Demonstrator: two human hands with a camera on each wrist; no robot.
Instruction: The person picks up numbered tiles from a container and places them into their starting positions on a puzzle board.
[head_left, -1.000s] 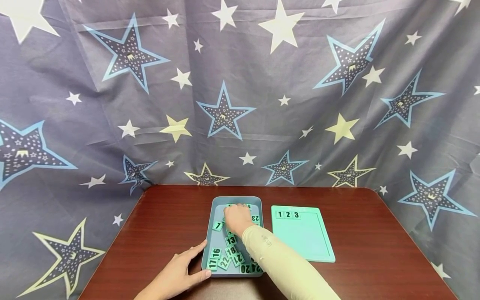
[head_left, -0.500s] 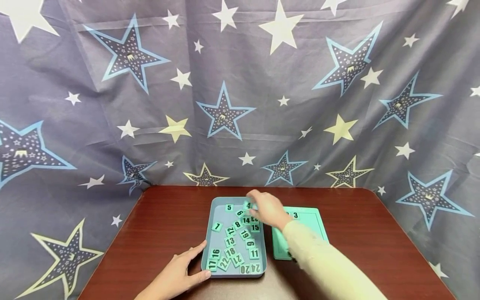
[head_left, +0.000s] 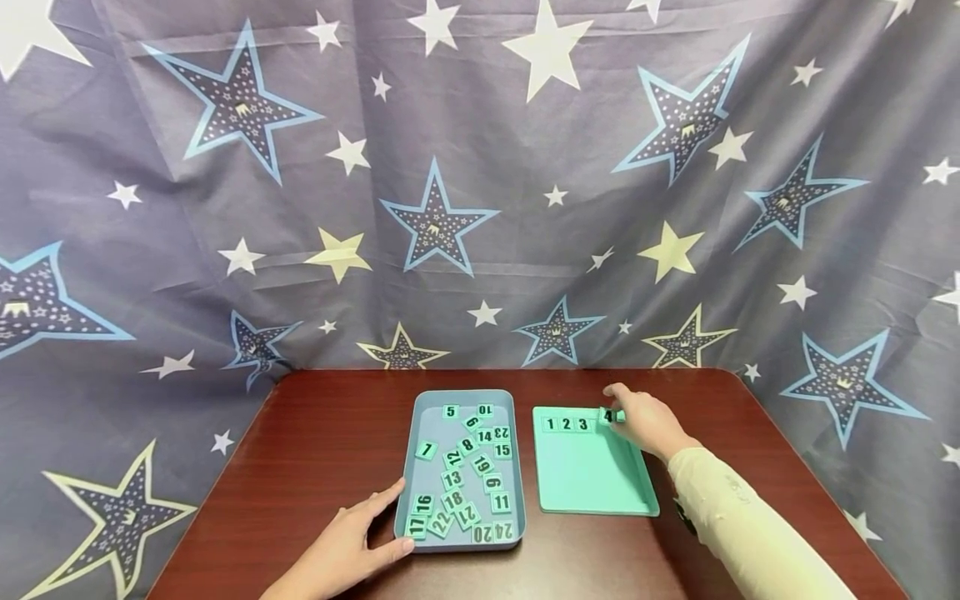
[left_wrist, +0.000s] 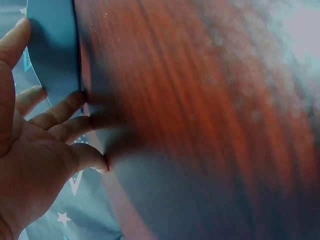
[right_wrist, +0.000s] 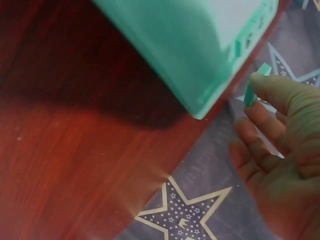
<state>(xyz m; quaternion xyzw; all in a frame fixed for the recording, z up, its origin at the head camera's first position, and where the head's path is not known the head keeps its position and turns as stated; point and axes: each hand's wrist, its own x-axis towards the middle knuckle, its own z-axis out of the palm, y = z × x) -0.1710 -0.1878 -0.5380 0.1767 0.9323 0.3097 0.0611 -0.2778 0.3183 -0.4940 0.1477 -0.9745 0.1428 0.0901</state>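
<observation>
My right hand [head_left: 647, 423] pinches a green number tile marked 4 [head_left: 607, 416] between thumb and fingers, over the top right of the mint-green board [head_left: 592, 479]. In the right wrist view the tile [right_wrist: 257, 85] is seen edge-on between thumb and finger. Tiles 1 [head_left: 551, 424], 2 [head_left: 566, 424] and 3 [head_left: 582, 425] sit in a row at the board's top left. My left hand [head_left: 348, 542] rests at the lower left of the blue-grey tray [head_left: 513, 467], its fingers spread and straight in the left wrist view, fingertips right at the tray's side.
Several loose number tiles lie scattered in the tray, among them 5 [head_left: 450, 412], 7 [head_left: 427, 450] and 11 [head_left: 500, 502]. Tray and board lie side by side on a dark red wooden table [head_left: 337, 442]. A star-patterned curtain [head_left: 480, 200] hangs behind the table's far edge.
My right hand has picked tile 4 from the tray's upper part and carried it right, over the board. The left hand stays at the tray; the head view has shifted slightly.
</observation>
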